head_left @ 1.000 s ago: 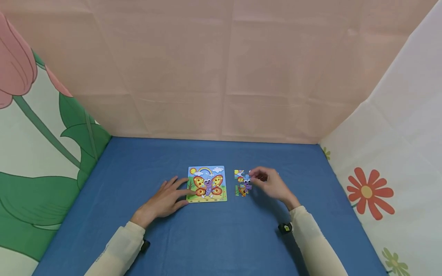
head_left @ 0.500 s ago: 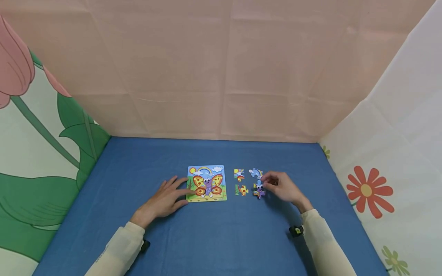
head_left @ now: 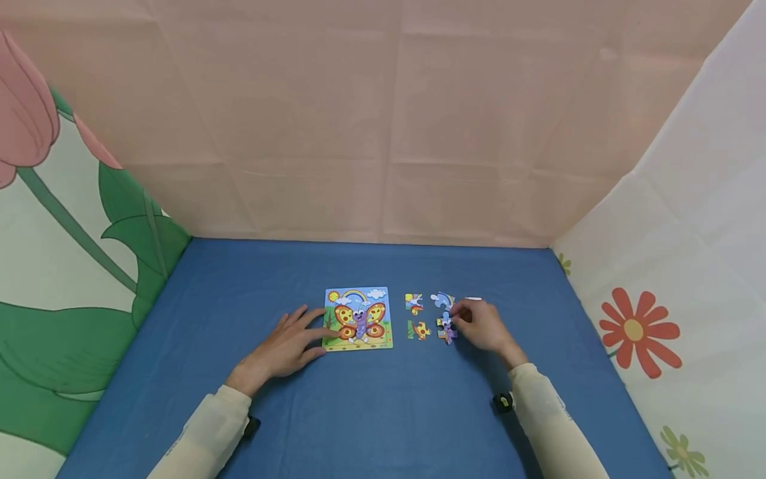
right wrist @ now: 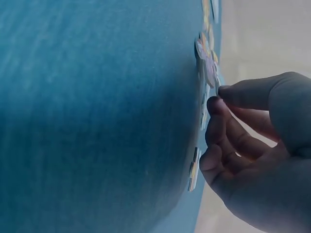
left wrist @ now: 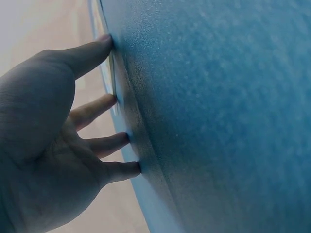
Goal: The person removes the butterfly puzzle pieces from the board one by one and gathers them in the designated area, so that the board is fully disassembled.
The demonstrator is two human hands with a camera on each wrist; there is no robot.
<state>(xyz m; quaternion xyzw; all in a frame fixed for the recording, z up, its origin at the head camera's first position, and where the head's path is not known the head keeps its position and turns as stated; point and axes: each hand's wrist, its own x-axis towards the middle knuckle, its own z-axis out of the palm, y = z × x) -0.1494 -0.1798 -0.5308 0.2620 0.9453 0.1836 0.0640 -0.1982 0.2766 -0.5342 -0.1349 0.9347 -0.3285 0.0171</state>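
My right hand point(head_left: 483, 327) over the desk point(head_left: 359, 412): thumb and forefinger meet in a narrow pinch at the right edge of the purple puzzle piece point(head_left: 446, 332), which lies on my side of the rainbow piece point(head_left: 443, 301); whether the two pieces touch, I cannot tell. To their left lie the yellow-and-white piece point(head_left: 413, 303) and the green-edged piece point(head_left: 418, 330). My left hand point(head_left: 290, 342), fingers spread wide, rests at the left edge of the butterfly picture point(head_left: 362, 318), one finger reaching onto it; light pressure there should prevent slipping. For good control, I judge, the purple puzzle piece is best held lightly by its rim, face uncovered, and turned in small amounts, since its blue knob could catch the rainbow piece and push it askew.
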